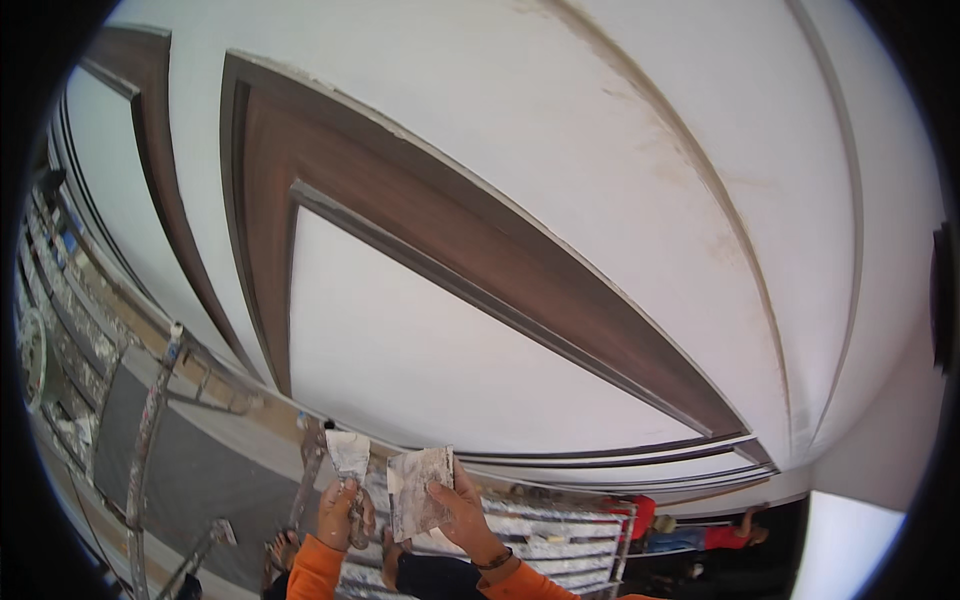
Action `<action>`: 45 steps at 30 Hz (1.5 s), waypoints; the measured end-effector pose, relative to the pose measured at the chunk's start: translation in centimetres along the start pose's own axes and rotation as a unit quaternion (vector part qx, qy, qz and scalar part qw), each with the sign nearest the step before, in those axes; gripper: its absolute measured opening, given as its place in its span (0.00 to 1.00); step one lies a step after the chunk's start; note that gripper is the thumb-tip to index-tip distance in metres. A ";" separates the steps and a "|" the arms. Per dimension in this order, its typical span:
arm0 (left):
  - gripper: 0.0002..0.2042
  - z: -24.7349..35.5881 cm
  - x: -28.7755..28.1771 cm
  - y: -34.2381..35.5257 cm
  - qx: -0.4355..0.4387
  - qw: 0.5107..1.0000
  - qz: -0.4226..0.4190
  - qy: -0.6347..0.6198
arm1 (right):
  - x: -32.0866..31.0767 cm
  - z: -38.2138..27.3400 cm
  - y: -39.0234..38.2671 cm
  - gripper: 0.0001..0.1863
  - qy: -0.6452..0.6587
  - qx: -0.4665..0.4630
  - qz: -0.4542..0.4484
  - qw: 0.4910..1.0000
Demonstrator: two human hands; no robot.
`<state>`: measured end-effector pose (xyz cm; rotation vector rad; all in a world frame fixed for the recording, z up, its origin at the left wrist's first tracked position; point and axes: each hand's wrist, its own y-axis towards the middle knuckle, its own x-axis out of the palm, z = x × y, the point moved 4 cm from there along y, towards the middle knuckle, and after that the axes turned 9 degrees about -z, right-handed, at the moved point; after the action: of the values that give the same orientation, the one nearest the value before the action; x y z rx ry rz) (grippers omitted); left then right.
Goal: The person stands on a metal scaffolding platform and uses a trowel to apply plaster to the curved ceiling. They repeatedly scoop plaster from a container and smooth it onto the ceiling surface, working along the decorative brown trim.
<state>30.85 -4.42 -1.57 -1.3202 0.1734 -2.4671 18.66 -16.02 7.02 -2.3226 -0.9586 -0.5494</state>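
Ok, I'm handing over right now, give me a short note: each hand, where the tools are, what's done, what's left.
Left hand: gripping a putty knife by its handle, white-coated blade up.
Right hand: holding a flat plaster-smeared board by its lower edge, beside the knife; I cannot tell if they touch.
Both are raised in front of the chest, below the white ceiling with its brown wood-look trim; neither tool is against it.
Done: ceiling panels look white; brownish smudges remain along the groove at upper right.
Left: probably those marks, though I can't confirm.
Below: the scaffold platform.
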 end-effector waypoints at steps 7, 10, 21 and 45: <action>0.15 -2.1 -4.0 4.1 -0.028 0.994 0.067 -0.087 | -2.7 4.4 5.1 0.29 -0.046 -0.133 -0.069 0.988; 0.23 -2.2 -6.0 4.7 -0.006 0.999 -0.050 -0.003 | -5.0 5.6 5.3 0.29 -0.004 -0.191 -0.039 0.981; 0.24 2.4 -2.0 2.9 0.093 0.924 -0.292 0.230 | -7.7 6.2 5.8 0.24 0.003 -0.591 0.044 0.805; 0.22 -3.8 -4.7 4.2 -0.005 0.934 -0.186 0.305 | -12.3 5.4 -0.9 0.23 -0.400 -0.624 -0.078 0.667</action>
<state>31.06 -6.87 -8.50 -0.5789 0.0843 -3.1378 10.71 -18.29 -3.66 -3.9639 -1.4295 -0.1703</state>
